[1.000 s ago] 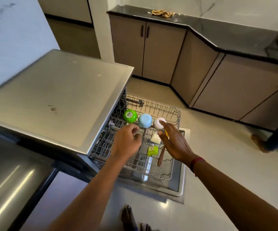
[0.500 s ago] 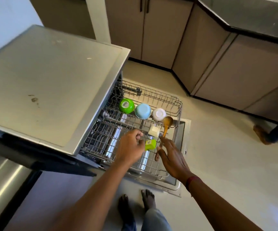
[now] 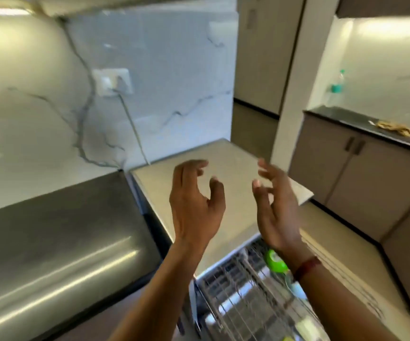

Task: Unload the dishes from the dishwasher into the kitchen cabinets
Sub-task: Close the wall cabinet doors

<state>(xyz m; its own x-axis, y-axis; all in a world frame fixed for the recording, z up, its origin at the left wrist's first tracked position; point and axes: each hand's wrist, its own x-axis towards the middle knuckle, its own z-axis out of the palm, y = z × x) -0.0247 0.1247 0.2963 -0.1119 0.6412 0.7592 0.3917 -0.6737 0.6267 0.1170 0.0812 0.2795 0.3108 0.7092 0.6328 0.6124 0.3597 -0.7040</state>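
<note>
My left hand [image 3: 195,203] and my right hand [image 3: 276,205] are both raised above the dishwasher's flat steel top [image 3: 223,193], palms facing each other, fingers loosely curved, holding nothing. Below them the pulled-out wire rack [image 3: 243,303] shows at the bottom edge, blurred. A green cup [image 3: 275,262] sits in the rack just under my right wrist. A bit of a pale blue dish [image 3: 297,290] and something yellow-green [image 3: 287,338] peek out beside my right forearm; the rest of the rack is hidden.
A steel counter surface [image 3: 51,242] lies to the left, with a marble wall, socket [image 3: 111,82] and cable behind. Closed base cabinets [image 3: 341,173] under a black countertop stand at the right, with a cloth-like heap [image 3: 398,130] and a bottle [image 3: 338,87] on it.
Both hands have lifted out of the rack and come up above the dishwasher top, holding nothing. The view has swung upward from the rack to the wall.
</note>
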